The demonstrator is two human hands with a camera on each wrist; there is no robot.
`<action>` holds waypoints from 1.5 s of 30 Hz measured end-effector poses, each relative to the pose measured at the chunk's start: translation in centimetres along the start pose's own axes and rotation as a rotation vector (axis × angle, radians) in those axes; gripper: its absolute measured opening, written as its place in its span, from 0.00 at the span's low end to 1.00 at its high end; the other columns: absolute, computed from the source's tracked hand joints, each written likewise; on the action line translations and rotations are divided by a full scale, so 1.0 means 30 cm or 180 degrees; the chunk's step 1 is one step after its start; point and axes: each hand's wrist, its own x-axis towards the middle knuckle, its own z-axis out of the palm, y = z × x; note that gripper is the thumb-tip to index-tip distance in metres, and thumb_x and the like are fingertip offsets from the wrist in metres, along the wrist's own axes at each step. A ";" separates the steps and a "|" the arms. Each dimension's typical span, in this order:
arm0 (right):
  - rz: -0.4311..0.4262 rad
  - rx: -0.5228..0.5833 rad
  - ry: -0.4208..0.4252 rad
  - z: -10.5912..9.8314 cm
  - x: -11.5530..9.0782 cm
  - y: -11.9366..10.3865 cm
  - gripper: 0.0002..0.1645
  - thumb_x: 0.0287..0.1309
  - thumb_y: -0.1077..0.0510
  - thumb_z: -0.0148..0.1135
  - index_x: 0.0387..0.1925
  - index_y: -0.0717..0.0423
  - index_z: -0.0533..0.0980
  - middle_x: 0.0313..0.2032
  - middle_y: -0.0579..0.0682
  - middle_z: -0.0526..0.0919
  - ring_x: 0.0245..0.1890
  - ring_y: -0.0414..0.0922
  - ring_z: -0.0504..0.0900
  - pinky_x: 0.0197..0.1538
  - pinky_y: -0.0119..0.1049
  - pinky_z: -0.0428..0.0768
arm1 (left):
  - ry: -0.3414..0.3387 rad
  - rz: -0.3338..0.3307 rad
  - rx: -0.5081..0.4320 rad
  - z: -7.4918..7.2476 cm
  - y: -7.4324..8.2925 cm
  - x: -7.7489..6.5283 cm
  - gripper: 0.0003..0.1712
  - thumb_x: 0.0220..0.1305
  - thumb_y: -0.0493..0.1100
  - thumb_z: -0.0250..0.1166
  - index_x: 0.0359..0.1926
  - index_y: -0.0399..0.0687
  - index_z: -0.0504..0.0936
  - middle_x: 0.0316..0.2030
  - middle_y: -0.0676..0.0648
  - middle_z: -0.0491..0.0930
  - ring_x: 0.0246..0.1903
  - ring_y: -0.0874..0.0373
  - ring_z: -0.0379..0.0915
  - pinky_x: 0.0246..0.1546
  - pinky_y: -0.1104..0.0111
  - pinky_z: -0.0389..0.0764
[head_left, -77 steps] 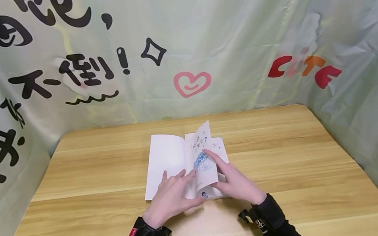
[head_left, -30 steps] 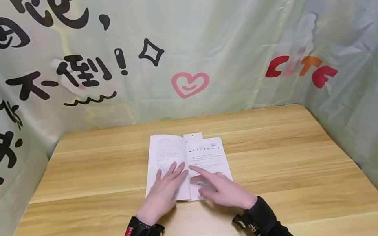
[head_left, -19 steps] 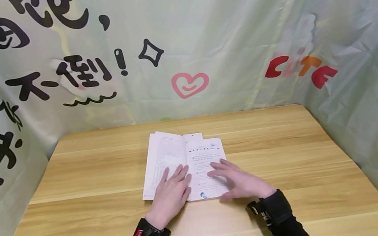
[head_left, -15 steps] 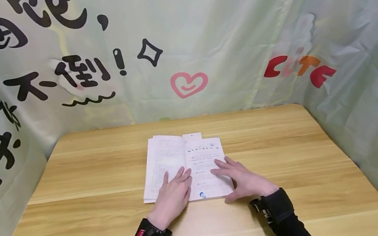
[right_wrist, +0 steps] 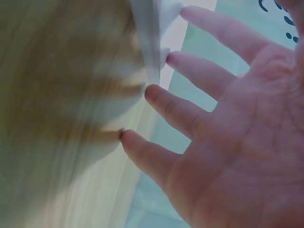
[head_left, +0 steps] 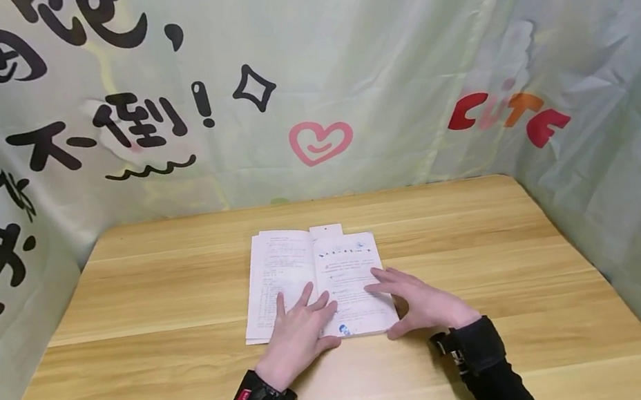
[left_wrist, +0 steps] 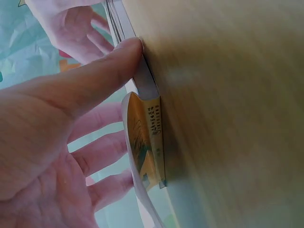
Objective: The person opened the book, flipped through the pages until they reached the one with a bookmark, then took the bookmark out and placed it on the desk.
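Observation:
An open book (head_left: pixel 352 303) lies face up on the table, with printed text on both pages and a small blue drawing low on the right one. My left hand (head_left: pixel 297 340) rests spread over its gutter, fingers on the pages. In the left wrist view, the thumb (left_wrist: pixel 102 76) touches the bottom edge, and the yellow spine (left_wrist: pixel 156 126) shows below the raised left-hand part. At the right edge is my right hand (head_left: pixel 427 302), its fingers apart. The right wrist view shows those fingertips (right_wrist: pixel 154 92) along the edge of the page block (right_wrist: pixel 148 35).
A white card (head_left: pixel 327 231) sticks out above the top of the right page. The wooden table (head_left: pixel 164 364) reaches back to a printed cloth backdrop (head_left: pixel 387 63), which also hangs along the left and right sides. Each wrist wears a black strapped camera.
A lifted page has gone over to the left, baring a printed spread. My right hand has moved from the book's middle to its right edge; my left hand has shifted right, its thumb now at the bottom edge.

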 end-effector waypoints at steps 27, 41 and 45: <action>-0.0198 -0.0104 0.0835 -0.020 0.031 -0.055 0.06 0.54 0.59 0.67 0.34 0.51 0.86 0.23 0.40 0.84 0.22 0.31 0.77 0.27 0.30 0.79 | -0.0075 -0.0009 -0.0066 -0.007 -0.007 0.003 0.33 0.52 0.59 0.66 0.59 0.54 0.79 0.62 0.48 0.73 0.68 0.45 0.54 0.60 0.30 0.50; -0.0184 0.0750 0.1125 0.053 0.074 -0.106 0.48 0.55 0.64 0.66 0.72 0.65 0.52 0.43 0.60 0.86 0.44 0.47 0.84 0.57 0.58 0.73 | -0.0123 0.0192 -0.0358 -0.010 -0.035 -0.011 0.28 0.59 0.55 0.63 0.59 0.51 0.79 0.58 0.48 0.77 0.67 0.44 0.55 0.58 0.28 0.48; 0.0132 0.1012 0.1236 0.082 0.088 -0.140 0.58 0.57 0.61 0.66 0.73 0.68 0.36 0.42 0.56 0.86 0.45 0.47 0.83 0.59 0.57 0.72 | -0.0156 0.0271 -0.0475 -0.021 -0.051 -0.013 0.30 0.57 0.57 0.64 0.59 0.50 0.79 0.57 0.48 0.78 0.67 0.43 0.55 0.58 0.28 0.48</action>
